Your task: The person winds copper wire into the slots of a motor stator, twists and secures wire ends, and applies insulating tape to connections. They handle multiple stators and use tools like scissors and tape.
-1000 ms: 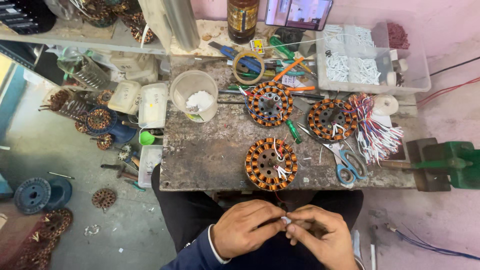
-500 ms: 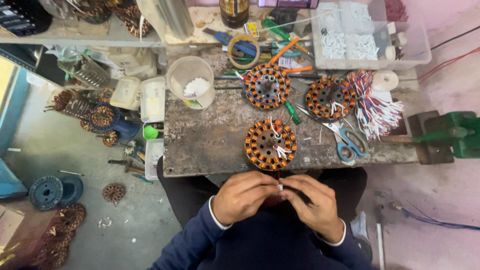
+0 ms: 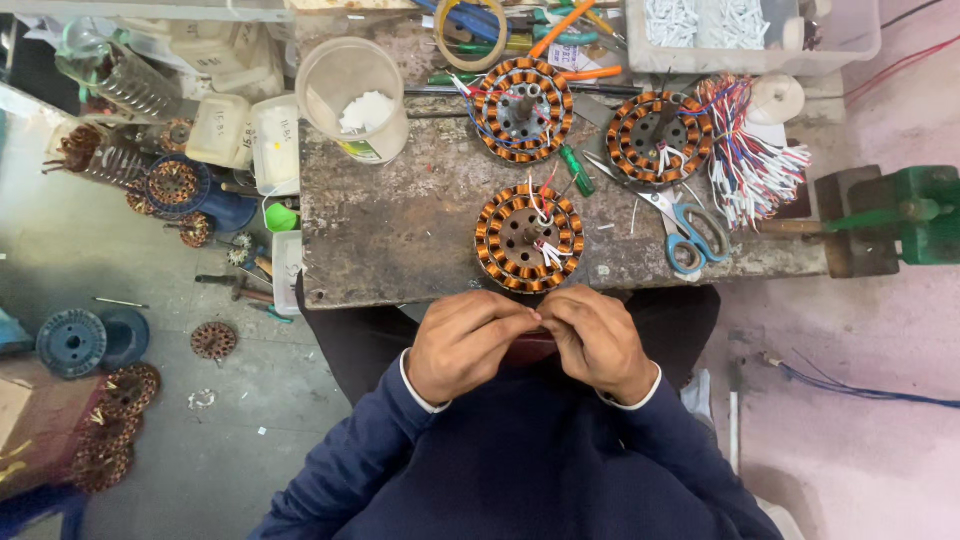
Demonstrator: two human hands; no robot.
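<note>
Fingertips of your two hands meet at the centre of the view, just below the near edge of the workbench. Your left hand and right hand are both curled, thumbs and forefingers pinched together where they touch; whatever they pinch is too small and too hidden to make out. Directly at twelve o'clock from your fingers, just beyond them on the bench, lies a round stator with copper windings, flat, with thin white leads sticking up from it. Farther out at twelve o'clock sits a second wound stator, and at one o'clock a third stator. Blue-handled scissors lie at two o'clock, near the third stator, with a bundle of red, blue and white wires fanned out beyond them. A green bench vise stands at three o'clock off the end of the bench. At eleven o'clock a clear plastic cup holds something white. At nine o'clock, on the floor, lie blue spools and more wound cores. Your dark blue sleeves with white cuffs fill the foreground at six o'clock.
</note>
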